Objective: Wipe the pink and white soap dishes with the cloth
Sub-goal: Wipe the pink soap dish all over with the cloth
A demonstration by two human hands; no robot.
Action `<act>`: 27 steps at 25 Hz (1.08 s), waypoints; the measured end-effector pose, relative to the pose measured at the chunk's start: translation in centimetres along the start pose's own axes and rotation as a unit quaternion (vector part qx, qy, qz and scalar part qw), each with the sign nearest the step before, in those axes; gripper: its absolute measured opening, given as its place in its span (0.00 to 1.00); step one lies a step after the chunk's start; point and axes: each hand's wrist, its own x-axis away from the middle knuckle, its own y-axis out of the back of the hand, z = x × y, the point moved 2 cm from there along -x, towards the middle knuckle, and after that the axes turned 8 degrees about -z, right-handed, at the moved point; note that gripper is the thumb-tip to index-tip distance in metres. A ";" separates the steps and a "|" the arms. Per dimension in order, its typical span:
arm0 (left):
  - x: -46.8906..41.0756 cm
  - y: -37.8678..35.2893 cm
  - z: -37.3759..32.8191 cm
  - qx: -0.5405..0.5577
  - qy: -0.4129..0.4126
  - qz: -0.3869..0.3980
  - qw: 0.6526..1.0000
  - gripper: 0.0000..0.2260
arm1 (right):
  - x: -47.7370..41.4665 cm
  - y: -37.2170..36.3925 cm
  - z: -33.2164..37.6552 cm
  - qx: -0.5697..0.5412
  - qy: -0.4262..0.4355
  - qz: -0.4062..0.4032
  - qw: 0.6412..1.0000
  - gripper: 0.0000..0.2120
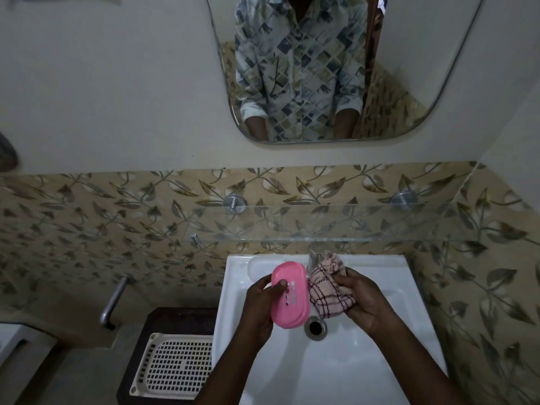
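Above the white sink [365, 361], a little up from its drain [315, 327], the left hand [260, 305] grips the pink soap dish [290, 294], with the thumb on its slotted face and the fingers hidden behind it. The dish has a pale strip beside the slots, maybe a label, but no writing can be read there. Just right of the dish, the right hand [362, 299] is closed around the bunched cloth [328, 290], which is pink with dark check lines; the cloth touches the right edge of the dish. A whitish oval shape [258, 266] lies on the back rim of the sink, partly covered by the pink dish; it may be the white soap dish, but I cannot tell for sure. The tap [317, 252] at the back of the sink is mostly hidden by the cloth and hard to make out. Above the sink a clear glass shelf [336, 222] sits on two metal holders, and higher on the wall the mirror [409, 68] shows a patterned shirt and two forearms, cut off at the top. Left of the sink a white perforated tray [172, 366] rests on a dark stand, and a metal pipe [112, 302] comes out of the leaf-pattern tiles.
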 end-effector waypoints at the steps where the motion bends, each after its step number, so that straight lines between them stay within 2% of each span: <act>1: 0.0 0.3 0.0 -0.007 0.008 -0.019 1.000 0.14 | 0.1 0.2 -0.1 0.015 0.027 -0.012 0.999 0.12; 3: 0.0 0.3 -0.2 -0.035 0.010 -0.027 0.999 0.13 | 0.2 -0.1 0.2 0.106 0.116 -0.044 0.987 0.11; 4: 0.1 0.1 -0.3 -0.048 0.005 -0.030 0.998 0.12 | 0.2 -0.5 0.7 0.174 0.166 -0.061 0.969 0.11; 7: 0.1 -0.4 -0.5 -0.068 -0.009 -0.028 0.997 0.11 | 0.2 -2.5 2.1 0.365 0.294 -0.080 0.880 0.12; 9: 0.1 -0.9 -0.5 -0.082 -0.033 -0.027 0.996 0.10 | 1.0 -4.2 2.3 0.465 0.421 -0.045 0.778 0.14; 12: 0.3 -1.9 -0.6 -0.097 -0.085 -0.039 0.991 0.09 | 1.9 -5.9 -0.2 0.594 0.575 0.041 0.561 0.24; 13: 0.5 -2.0 -0.5 -0.095 -0.101 -0.044 0.989 0.09 | 1.8 -5.8 -0.9 0.623 0.590 0.056 0.510 0.27; 14: 0.7 -2.0 -0.4 -0.092 -0.109 -0.052 0.988 0.08 | 1.5 -5.4 -1.0 0.643 0.570 0.064 0.508 0.28; 17: 0.8 -1.0 0.1 -0.044 -0.087 -0.100 0.990 0.04 | 0.3 -3.3 0.5 0.646 0.437 -0.017 0.626 0.27; 18: 0.6 -0.7 -0.1 -0.023 -0.077 -0.114 0.990 0.04 | 0.2 -2.8 0.7 0.632 0.419 -0.056 0.649 0.27; 20: -0.2 -0.6 -0.7 0.009 -0.052 -0.131 0.990 0.05 | 1.2 -3.2 0.3 0.578 0.471 -0.090 0.661 0.26; 21: -0.6 -0.6 -1.0 0.017 -0.041 -0.134 0.990 0.05 | 2.2 -3.7 -0.8 0.556 0.518 -0.070 0.647 0.25; 22: -0.9 -0.7 -1.4 0.017 -0.030 -0.136 0.990 0.05 | 3.4 -4.1 -2.3 0.549 0.570 -0.034 0.611 0.24; 24: -1.6 -0.7 -1.8 0.005 -0.007 -0.131 0.991 0.05 | 5.4 -3.5 -5.6 0.586 0.648 0.052 0.483 0.22; 25: -1.8 -0.7 -1.9 0.014 0.008 -0.120 0.993 0.07 | 5.6 -2.6 -6.1 0.604 0.665 0.089 0.430 0.21; 26: -2.0 -0.6 -2.0 0.028 0.019 -0.109 0.993 0.09 | 5.4 -1.6 -5.8 0.609 0.672 0.112 0.406 0.21; 27: -2.1 -0.4 -1.9 0.038 0.024 -0.101 0.994 0.11 | 4.8 -0.7 -4.9 0.607 0.668 0.112 0.415 0.19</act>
